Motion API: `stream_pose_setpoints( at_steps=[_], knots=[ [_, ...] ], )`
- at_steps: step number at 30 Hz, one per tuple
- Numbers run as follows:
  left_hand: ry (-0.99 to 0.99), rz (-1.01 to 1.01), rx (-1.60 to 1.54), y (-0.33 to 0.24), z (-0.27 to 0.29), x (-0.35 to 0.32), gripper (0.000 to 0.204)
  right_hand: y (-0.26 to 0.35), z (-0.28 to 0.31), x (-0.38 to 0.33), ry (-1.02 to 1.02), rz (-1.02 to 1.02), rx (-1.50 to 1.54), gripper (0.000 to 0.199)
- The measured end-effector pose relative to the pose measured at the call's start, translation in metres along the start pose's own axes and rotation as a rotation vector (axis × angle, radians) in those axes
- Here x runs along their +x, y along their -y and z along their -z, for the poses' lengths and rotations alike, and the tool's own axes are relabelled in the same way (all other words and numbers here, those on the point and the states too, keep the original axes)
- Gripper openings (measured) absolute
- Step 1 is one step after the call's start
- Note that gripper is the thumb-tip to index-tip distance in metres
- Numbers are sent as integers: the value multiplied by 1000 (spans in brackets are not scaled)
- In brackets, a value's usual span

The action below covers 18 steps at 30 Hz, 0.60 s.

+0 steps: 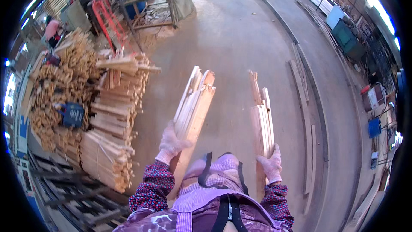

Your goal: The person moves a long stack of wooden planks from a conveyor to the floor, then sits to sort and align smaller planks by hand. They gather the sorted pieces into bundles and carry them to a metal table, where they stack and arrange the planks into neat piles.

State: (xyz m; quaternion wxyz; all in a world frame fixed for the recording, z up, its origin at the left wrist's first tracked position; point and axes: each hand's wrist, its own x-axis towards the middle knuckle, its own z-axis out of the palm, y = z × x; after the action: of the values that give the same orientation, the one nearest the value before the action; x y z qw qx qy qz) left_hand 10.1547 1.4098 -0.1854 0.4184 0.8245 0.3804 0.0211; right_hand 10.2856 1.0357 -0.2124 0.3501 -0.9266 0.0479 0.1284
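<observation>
In a pale work glove, my left hand [172, 141] is closed round a bundle of light wooden strips [194, 107], which points forward and leans a little to the right. My right hand [271, 164], gloved the same way, grips a second, narrower bundle of wooden strips [262, 124] on my right side. The strips in both bundles have uneven far ends, some sticking out past others. The two bundles are apart, one on each side of my body. Parts of their near ends are hidden by my hands and sleeves.
Large stacks of cut wood [107, 116] rise on my left, with a dark blue bag [74, 114] on top. Dark metal bars [73, 189] lie below them. A red metal frame [107, 21] stands farther off. Long boards [302, 116] lie along a floor rail to the right. Another person [52, 30] is far left.
</observation>
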Motion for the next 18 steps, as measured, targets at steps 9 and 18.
stream_pose_setpoints(
  at_steps=[9, 18],
  knots=[
    [8, -75, -125, -102, -26, 226, 120, 101, -27, 242, 44, -16, 60, 103],
    [-100, 44, -330, -121, -28, 437, 116, 317, -65, 506, 183, 111, 4, 99]
  ],
)
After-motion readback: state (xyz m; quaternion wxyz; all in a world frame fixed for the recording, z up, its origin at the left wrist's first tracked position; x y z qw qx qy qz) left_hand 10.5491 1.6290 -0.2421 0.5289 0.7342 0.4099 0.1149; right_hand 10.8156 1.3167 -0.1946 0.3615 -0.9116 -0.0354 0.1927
